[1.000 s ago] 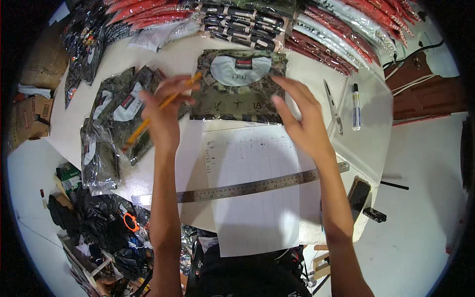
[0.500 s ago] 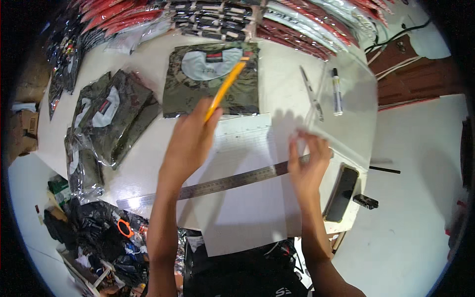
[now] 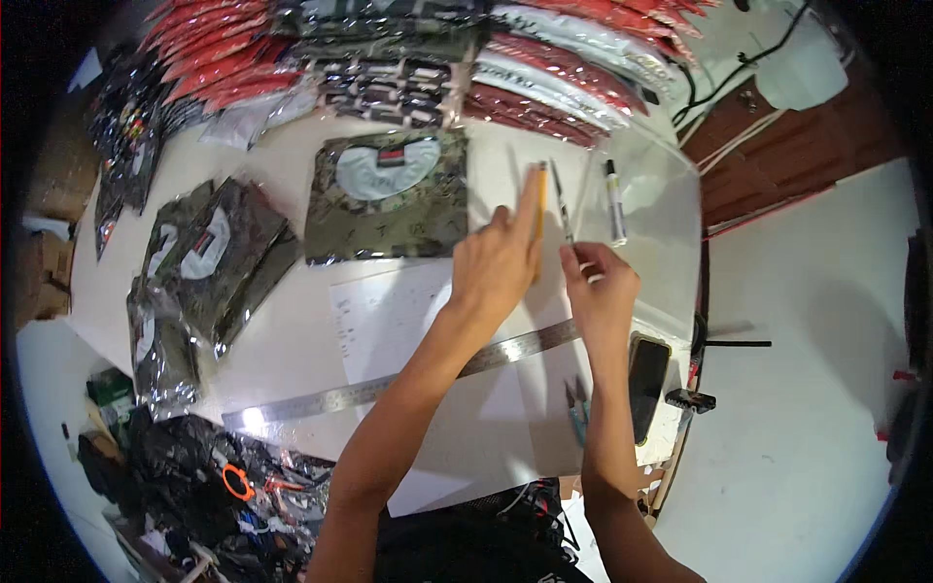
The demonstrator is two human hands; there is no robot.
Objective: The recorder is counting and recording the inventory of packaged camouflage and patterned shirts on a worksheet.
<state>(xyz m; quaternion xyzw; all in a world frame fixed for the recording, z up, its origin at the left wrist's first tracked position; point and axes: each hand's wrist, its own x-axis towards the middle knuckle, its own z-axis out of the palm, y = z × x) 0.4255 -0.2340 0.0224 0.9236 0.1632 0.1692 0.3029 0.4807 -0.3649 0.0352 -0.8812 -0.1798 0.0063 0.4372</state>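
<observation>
My left hand (image 3: 494,267) reaches over the table with its index finger stretched along an orange pencil (image 3: 540,209); its thumb is hidden, but the pencil appears held. Close by on the right, my right hand (image 3: 598,287) pinches a slim dark pen (image 3: 561,199) near its lower end. A capped marker (image 3: 615,209) lies beyond that hand. Below both hands, a long metal ruler (image 3: 520,350) crosses white paper sheets (image 3: 389,301), one of them with ruled lines and writing. My left forearm covers part of the ruler. A small teal-handled tool (image 3: 579,418) lies beside my right forearm.
A folded camouflage shirt (image 3: 389,219) in plastic lies ahead, with more bagged shirts (image 3: 209,257) at left. Stacks of packaged garments (image 3: 554,87) line the far edge. A phone (image 3: 649,384) rests near the right edge. Dark plastic bags (image 3: 194,457) pile up below left.
My left hand has swung right with the pencil, bringing it beside the pen. My right hand has left the ruler's end and taken hold of the pen. The view has shifted slightly.
</observation>
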